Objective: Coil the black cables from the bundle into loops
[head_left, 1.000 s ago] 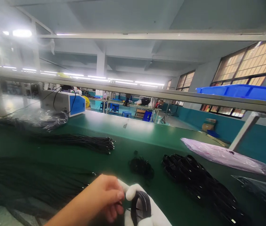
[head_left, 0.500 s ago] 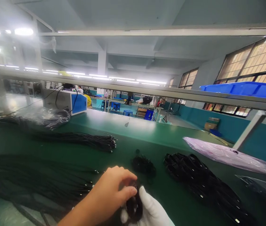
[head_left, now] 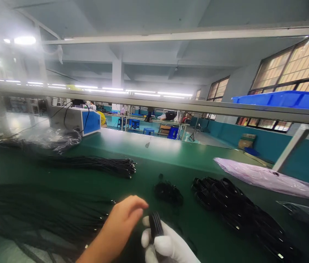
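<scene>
My right hand (head_left: 167, 243), in a white glove, grips a coiled black cable (head_left: 155, 223) between thumb and fingers near the bottom middle. Just left of it is my bare left hand (head_left: 129, 215), with thumb and forefinger extended and slightly apart; nothing shows between them, and its other fingers are hidden. Beyond both hands lies a small tangled black heap (head_left: 168, 191), too dark to make out in detail. A large pile of coiled black cables (head_left: 233, 208) rests to the right. Loose black cables with bright metal ends (head_left: 61, 208) spread beside my left forearm.
Another bundle of straight black cables (head_left: 102, 165) lies farther back on the green tabletop (head_left: 154, 160). Clear plastic (head_left: 61, 138) and a blue-and-white machine (head_left: 90, 122) stand at back left. Pinkish plastic packaging (head_left: 253, 175) is at right, below a shelf bearing a blue bin (head_left: 282, 100).
My left hand has come off the coil and moved slightly left. My right hand keeps the coil, now turned so its stacked loops show edge-on, with the gloved fingers wrapped round it.
</scene>
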`<state>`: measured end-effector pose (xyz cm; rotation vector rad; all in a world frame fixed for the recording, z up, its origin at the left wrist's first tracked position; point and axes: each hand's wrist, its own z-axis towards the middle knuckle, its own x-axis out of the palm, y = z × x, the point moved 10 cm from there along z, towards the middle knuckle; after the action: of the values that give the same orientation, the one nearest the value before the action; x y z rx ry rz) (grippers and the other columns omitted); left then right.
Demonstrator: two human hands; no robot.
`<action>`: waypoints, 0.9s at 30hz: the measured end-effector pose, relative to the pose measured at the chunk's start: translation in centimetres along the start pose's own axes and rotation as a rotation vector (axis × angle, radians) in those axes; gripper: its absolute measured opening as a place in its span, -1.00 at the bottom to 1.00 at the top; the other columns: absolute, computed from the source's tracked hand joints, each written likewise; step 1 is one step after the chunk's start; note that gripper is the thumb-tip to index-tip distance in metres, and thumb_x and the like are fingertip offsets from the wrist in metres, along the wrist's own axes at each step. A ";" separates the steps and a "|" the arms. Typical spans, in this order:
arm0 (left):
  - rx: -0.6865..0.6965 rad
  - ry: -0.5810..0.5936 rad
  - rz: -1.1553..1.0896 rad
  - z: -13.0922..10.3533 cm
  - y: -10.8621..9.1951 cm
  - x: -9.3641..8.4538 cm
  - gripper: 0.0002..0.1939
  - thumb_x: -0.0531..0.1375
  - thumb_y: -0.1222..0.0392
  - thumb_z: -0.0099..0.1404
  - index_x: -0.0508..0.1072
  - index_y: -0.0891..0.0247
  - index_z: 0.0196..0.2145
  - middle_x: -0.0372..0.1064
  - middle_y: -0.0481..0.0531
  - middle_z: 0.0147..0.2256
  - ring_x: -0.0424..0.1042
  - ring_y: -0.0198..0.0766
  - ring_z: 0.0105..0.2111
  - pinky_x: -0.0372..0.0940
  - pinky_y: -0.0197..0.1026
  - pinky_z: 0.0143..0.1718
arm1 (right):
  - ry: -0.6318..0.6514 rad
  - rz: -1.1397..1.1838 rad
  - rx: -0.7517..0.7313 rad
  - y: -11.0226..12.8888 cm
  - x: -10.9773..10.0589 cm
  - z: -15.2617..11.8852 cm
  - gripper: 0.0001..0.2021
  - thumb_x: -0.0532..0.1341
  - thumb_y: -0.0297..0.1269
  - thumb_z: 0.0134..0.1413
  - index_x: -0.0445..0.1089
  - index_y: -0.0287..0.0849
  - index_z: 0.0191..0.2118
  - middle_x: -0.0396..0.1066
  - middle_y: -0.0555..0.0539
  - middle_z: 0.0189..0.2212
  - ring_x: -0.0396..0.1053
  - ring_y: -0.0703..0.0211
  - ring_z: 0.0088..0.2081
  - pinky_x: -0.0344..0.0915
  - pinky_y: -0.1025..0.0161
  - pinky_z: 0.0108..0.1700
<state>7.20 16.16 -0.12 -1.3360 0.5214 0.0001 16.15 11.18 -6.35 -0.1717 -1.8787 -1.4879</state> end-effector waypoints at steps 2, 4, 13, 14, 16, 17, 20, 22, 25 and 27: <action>-0.090 -0.027 -0.070 -0.6 1.4 0.5 -0.80 0.09 0.11 0.18 0.40 0.27 -0.44 0.35 -0.03 -0.48 0.30 -0.24 -0.40 0.16 -0.24 -0.33 | -0.004 -0.075 0.006 0.2 0.0 0.1 -0.50 0.36 -0.16 -0.22 0.33 -0.17 -0.08 0.34 -0.01 -0.35 0.21 0.38 -0.57 0.09 0.35 -0.48; -0.162 0.055 -0.237 -1.1 2.8 2.4 -0.78 0.18 0.05 0.06 0.34 0.28 -0.50 0.25 -0.09 -0.57 0.22 -0.30 -0.51 0.10 -0.27 -0.43 | 0.015 -0.237 0.029 0.0 -0.1 0.5 -0.52 0.38 -0.18 -0.26 0.35 -0.20 -0.14 0.30 0.02 -0.47 0.17 0.36 -0.58 0.12 0.33 -0.48; -0.237 0.180 -0.562 -2.2 5.1 6.0 -0.64 0.27 -0.05 -0.06 0.25 0.26 -0.50 0.03 -0.24 -0.65 -0.12 -0.48 -0.64 -0.12 -0.36 -0.58 | -0.048 -0.348 0.093 -0.6 -0.2 0.4 -0.47 0.37 -0.37 -0.34 0.27 -0.16 -0.12 0.36 0.03 -0.43 0.38 0.18 -0.40 0.27 0.20 -0.27; -0.213 0.195 -0.577 -2.3 4.7 6.0 -0.64 0.25 -0.06 -0.04 0.25 0.26 -0.49 0.05 -0.22 -0.64 -0.11 -0.47 -0.64 -0.12 -0.36 -0.59 | -0.036 -0.331 0.087 -0.4 0.4 0.3 -0.51 0.36 -0.37 -0.33 0.27 -0.17 -0.15 0.37 0.02 -0.43 0.39 0.16 -0.38 0.27 0.19 -0.26; -0.183 0.225 -0.540 -2.4 4.1 5.7 -0.67 0.21 -0.06 -0.04 0.23 0.24 -0.50 0.09 -0.19 -0.62 -0.04 -0.45 -0.64 -0.09 -0.35 -0.60 | -0.037 -0.309 0.068 0.1 1.2 0.1 -0.56 0.33 -0.38 -0.31 0.28 -0.18 -0.18 0.39 -0.01 -0.42 0.40 0.14 -0.34 0.28 0.18 -0.24; -0.183 0.233 -0.472 -2.5 3.9 5.4 -0.69 0.18 -0.05 -0.01 0.22 0.23 -0.51 0.11 -0.16 -0.62 0.02 -0.43 -0.63 -0.06 -0.34 -0.60 | -0.042 -0.296 0.063 0.2 1.5 0.1 -0.58 0.32 -0.41 -0.31 0.28 -0.19 -0.19 0.40 -0.02 -0.41 0.40 0.13 -0.32 0.28 0.17 -0.22; -0.154 0.114 -0.091 -2.7 3.3 2.9 -0.82 0.07 0.08 0.14 0.29 0.24 -0.48 0.26 -0.06 -0.55 0.22 -0.31 -0.55 0.09 -0.29 -0.52 | -0.049 -0.250 0.088 -0.4 1.5 0.4 -0.60 0.26 -0.50 -0.35 0.29 -0.19 -0.23 0.38 -0.04 -0.33 0.39 0.15 -0.36 0.30 0.12 -0.23; -0.008 -0.044 0.153 -2.9 1.7 1.0 -0.85 0.04 0.27 0.14 0.38 0.25 -0.35 0.34 0.01 -0.39 0.31 -0.26 -0.44 0.18 -0.26 -0.41 | -0.080 -0.247 0.044 -0.5 0.9 0.8 -0.53 0.19 -0.56 -0.41 0.32 -0.20 -0.19 0.38 -0.07 -0.25 0.41 0.12 -0.32 0.30 0.09 -0.18; 0.286 -0.181 0.319 -3.8 -0.5 0.7 -0.63 0.01 0.45 0.05 0.43 0.21 -0.22 0.33 0.04 -0.29 0.35 -0.26 -0.38 0.22 -0.28 -0.35 | -0.116 -0.264 -0.033 -0.5 -0.1 1.1 -0.41 0.13 -0.62 -0.49 0.35 -0.21 -0.13 0.41 -0.09 -0.20 0.37 0.00 -0.10 0.23 0.06 0.02; 0.400 -0.246 0.359 -4.3 -0.6 1.1 -0.62 -0.03 0.47 0.12 0.47 0.20 -0.23 0.31 0.03 -0.38 0.34 -0.28 -0.43 0.22 -0.30 -0.39 | -0.086 -0.253 0.004 -1.0 -0.1 1.3 -0.42 0.17 -0.63 -0.48 0.37 -0.19 -0.14 0.41 -0.06 -0.21 0.33 0.00 -0.02 0.18 0.05 0.10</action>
<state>6.83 11.74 -0.59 -0.8259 0.5136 0.3357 15.15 12.02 -7.30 0.0052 -2.0314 -1.6672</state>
